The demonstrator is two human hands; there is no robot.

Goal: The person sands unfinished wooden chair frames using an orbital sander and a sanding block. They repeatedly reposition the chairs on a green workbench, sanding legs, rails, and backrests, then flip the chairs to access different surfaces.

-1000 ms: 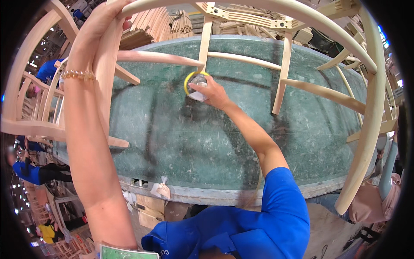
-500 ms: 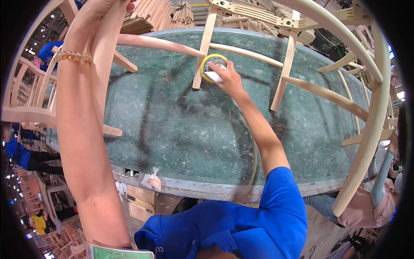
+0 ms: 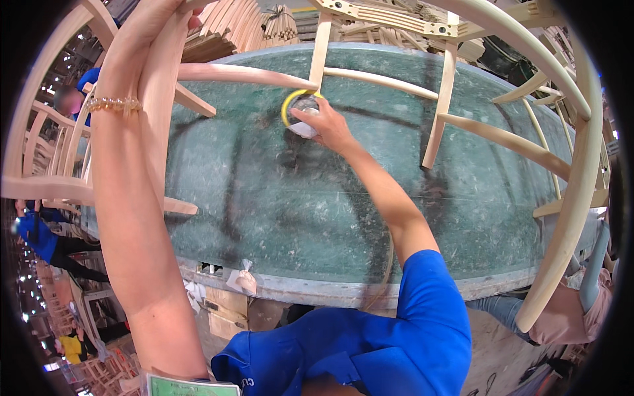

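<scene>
A pale wooden chair frame (image 3: 380, 86) rests across the green-topped workbench (image 3: 277, 224), its rails and legs spreading over the upper part of the view. At the upper left, my left hand (image 3: 164, 6) is wrapped round a wide upright of the frame; the top edge cuts part of the hand off, and red fingernails show beyond the wood. My right hand (image 3: 330, 127) grips a round handheld sander (image 3: 302, 104) with a yellow rim. Its disc is against or just beside the chair leg (image 3: 320, 49), near where a rail joins it. The disc's face is partly hidden.
A thin hose (image 3: 389, 257) runs down past my right arm to the bench's near edge. Stacked wooden strips (image 3: 228, 30) lie beyond the bench. A small plastic bag (image 3: 246, 280) hangs at the near edge. Another person (image 3: 571, 307) is at the right; more chair frames (image 3: 49, 145) stand left.
My right hand has moved the sander a little left and slightly down, round the chair leg. My left hand keeps its hold, and the view has shifted slightly.
</scene>
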